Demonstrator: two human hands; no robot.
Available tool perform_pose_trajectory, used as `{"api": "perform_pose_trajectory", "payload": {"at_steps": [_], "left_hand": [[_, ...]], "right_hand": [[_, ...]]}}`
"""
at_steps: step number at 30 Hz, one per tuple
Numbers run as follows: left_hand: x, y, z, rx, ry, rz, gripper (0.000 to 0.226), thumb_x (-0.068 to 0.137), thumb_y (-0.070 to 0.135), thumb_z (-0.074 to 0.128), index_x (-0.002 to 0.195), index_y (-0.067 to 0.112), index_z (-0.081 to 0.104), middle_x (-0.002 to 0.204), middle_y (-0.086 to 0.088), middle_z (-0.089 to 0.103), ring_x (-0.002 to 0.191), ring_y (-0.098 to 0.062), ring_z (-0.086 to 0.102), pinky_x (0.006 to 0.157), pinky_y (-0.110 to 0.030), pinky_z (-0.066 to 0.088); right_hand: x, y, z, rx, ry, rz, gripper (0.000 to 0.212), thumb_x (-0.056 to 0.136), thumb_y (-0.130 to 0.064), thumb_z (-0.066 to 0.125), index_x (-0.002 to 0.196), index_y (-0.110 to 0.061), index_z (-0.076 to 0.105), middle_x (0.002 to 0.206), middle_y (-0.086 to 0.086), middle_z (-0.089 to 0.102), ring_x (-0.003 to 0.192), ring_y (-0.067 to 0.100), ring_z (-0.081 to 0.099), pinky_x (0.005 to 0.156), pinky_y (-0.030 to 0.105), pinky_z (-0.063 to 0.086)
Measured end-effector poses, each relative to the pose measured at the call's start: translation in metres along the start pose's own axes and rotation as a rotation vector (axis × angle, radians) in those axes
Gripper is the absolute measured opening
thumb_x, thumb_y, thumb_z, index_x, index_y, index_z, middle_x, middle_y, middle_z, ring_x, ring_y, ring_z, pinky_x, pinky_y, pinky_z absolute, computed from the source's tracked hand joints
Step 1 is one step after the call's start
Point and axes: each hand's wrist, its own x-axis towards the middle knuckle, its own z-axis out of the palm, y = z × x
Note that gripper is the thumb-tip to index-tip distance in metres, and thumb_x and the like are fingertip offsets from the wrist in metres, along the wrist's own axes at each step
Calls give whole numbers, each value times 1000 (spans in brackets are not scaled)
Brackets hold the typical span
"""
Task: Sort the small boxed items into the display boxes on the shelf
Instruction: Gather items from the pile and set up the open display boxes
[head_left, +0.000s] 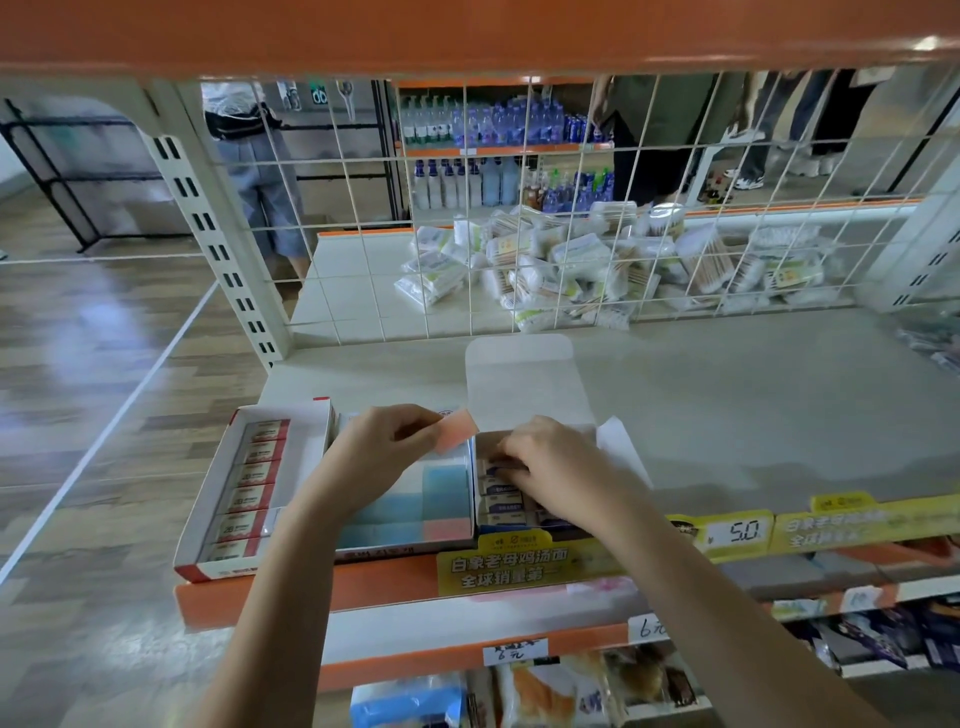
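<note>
Three open display boxes stand side by side at the shelf's front left. The left box (317, 441) holds a row of red-and-white small boxes (254, 488). The middle box (462, 462) holds blue and pink items (441, 493). The right box (519, 389), its white lid flipped up, holds blue-labelled small boxes (501, 506). My left hand (384, 447) pinches a pink item (457, 430) above the middle box. My right hand (550, 467) reaches into the right box, its curled fingers on one of the small boxes there.
The grey shelf (753, 415) stretches to the right behind the boxes. A wire grid (519, 249) backs it, with packets of cotton swabs (597, 265) piled beyond. Yellow price strips (737, 535) line the front edge. Lower shelves hold snacks (545, 691). People stand in the aisle behind.
</note>
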Motion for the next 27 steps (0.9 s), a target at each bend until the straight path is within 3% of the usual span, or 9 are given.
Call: {"api": "perform_pose_trajectory", "payload": {"at_steps": [5, 8, 12, 14, 16, 17, 20, 24, 27], "left_hand": [[1, 0, -1, 5, 15, -11, 15, 91, 24, 55, 94, 33, 66, 75, 6, 67, 72, -29, 59, 63, -38, 43], [2, -3, -4, 17, 17, -35, 15, 90, 24, 55, 93, 35, 65, 73, 10, 66, 69, -18, 57, 64, -33, 43], [4, -9, -14, 77, -17, -79, 15, 90, 23, 58, 101, 27, 68, 85, 12, 67, 81, -13, 62, 77, -29, 48], [4, -12, -21, 133, -28, -76, 13, 89, 24, 61, 99, 29, 68, 87, 15, 67, 84, -6, 62, 79, -23, 49], [5, -14, -28, 201, -51, -77, 11, 88, 25, 63, 96, 31, 67, 87, 18, 66, 83, 1, 61, 72, -12, 44], [5, -14, -31, 246, -67, -78, 11, 88, 25, 63, 96, 32, 67, 86, 18, 66, 81, 4, 60, 68, -8, 41], [3, -15, -36, 386, -120, -56, 12, 88, 28, 63, 97, 29, 70, 83, 20, 64, 77, 9, 56, 62, -5, 36], [3, -15, -41, 468, -171, -36, 14, 88, 28, 61, 99, 28, 70, 83, 17, 65, 77, 3, 58, 66, -9, 40], [6, -17, -41, 469, -190, -33, 15, 88, 27, 60, 99, 26, 70, 87, 14, 66, 81, -2, 60, 69, -15, 43]], "right_hand": [[1, 3, -3, 72, -31, -2, 25, 94, -23, 51, 112, -24, 67, 108, -3, 63, 103, 13, 54, 86, 24, 38], [0, 5, -3, 59, -10, -3, 26, 95, -21, 48, 111, -24, 67, 109, -5, 62, 105, 11, 52, 82, 22, 33], [2, 3, -2, 49, -1, 9, 24, 95, -23, 47, 108, -20, 68, 105, -4, 64, 101, 12, 53, 86, 26, 42], [2, 2, -3, 48, 1, 17, 24, 95, -25, 47, 106, -20, 68, 104, -4, 64, 100, 12, 54, 79, 22, 42], [2, 1, -8, 68, 24, 32, 25, 96, -28, 47, 106, -20, 68, 102, -5, 65, 97, 11, 56, 64, 14, 34], [2, 0, -11, 93, 41, 44, 25, 96, -30, 48, 106, -18, 68, 100, -4, 66, 94, 11, 58, 61, 13, 32], [6, -9, -19, 193, 54, 81, 36, 95, -39, 48, 95, -10, 70, 87, 4, 70, 75, 18, 63, 62, 24, 47], [16, -27, -23, 167, -36, 133, 55, 93, -50, 45, 77, -1, 66, 64, 14, 63, 53, 22, 50, 50, 26, 37], [21, -37, -23, 80, -107, 183, 52, 91, -49, 49, 59, -8, 46, 51, 3, 42, 46, 17, 38, 45, 26, 28]]}}
